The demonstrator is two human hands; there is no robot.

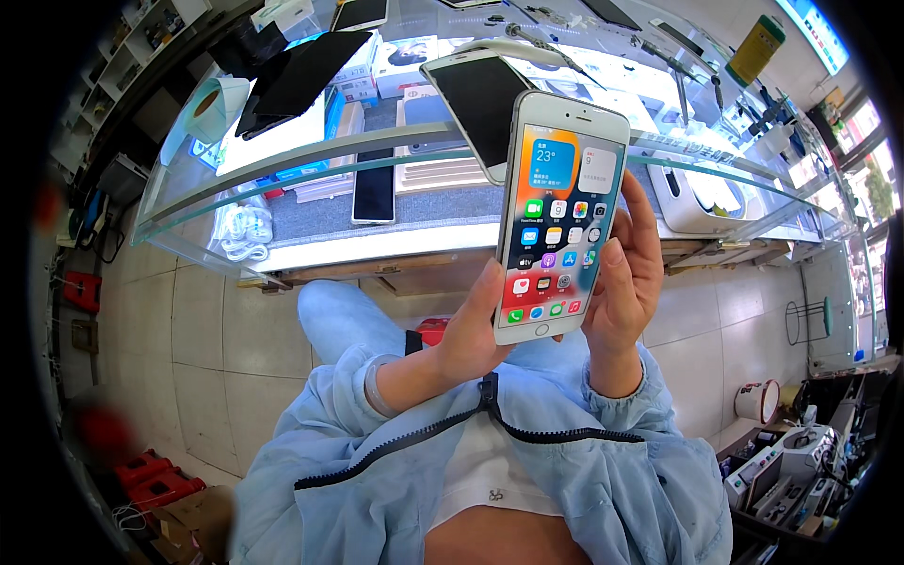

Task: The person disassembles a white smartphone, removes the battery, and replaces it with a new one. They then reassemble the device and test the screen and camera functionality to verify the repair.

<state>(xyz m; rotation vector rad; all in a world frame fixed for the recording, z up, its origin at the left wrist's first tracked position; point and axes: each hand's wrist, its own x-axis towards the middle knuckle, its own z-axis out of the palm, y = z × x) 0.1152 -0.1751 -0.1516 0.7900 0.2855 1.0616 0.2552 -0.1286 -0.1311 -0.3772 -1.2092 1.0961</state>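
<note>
Glass counter (311, 162); tiled floor (202, 348); cluttered shop

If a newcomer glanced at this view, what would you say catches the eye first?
First, the white smartphone with its lit, colourful screen, held upright at the centre between the left hand and the right hand. Behind it, a curved glass counter carries dark-screened phones and a black tablet. A red box lies on the tiled floor, lower left.

White phone (562, 217), colourful screen; seemingly pale-blue jacket (377, 471)
</note>
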